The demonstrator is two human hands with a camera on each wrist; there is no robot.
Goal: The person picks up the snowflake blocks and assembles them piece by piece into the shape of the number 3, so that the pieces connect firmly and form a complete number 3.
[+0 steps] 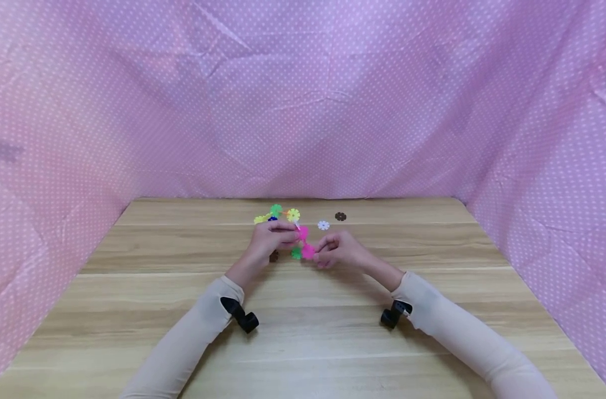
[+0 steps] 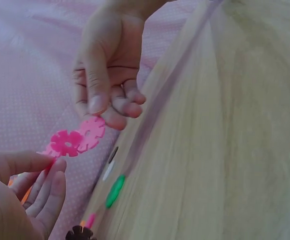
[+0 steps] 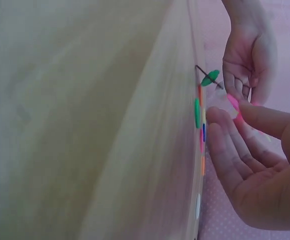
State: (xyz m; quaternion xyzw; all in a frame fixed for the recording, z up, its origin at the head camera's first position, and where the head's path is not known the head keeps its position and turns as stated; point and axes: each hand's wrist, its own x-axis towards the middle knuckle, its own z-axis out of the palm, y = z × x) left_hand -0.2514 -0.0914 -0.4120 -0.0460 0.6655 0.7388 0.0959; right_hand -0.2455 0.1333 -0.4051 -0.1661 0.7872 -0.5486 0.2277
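Both hands hold joined pink notched plastic discs (snowflake building discs) just above the table. My left hand (image 1: 269,240) pinches the chain at an upper pink disc (image 1: 303,233), between thumb and fingers. My right hand (image 1: 344,249) pinches the edge of the lower pink disc (image 1: 308,251) with thumb and forefinger; its other fingers are loosely bent. In the left wrist view the pink discs (image 2: 67,144) overlap at their slots. A yellow disc (image 1: 293,214) and a green disc (image 1: 276,210) show beyond the left hand; whether they belong to the chain I cannot tell.
Loose discs lie on the wooden table (image 1: 303,343): a white one (image 1: 324,225), a brown one (image 1: 340,216) and a green one (image 1: 296,253). Another brown disc (image 1: 274,256) is partly hidden by the left hand. A pink dotted cloth (image 1: 303,111) hangs around the table.
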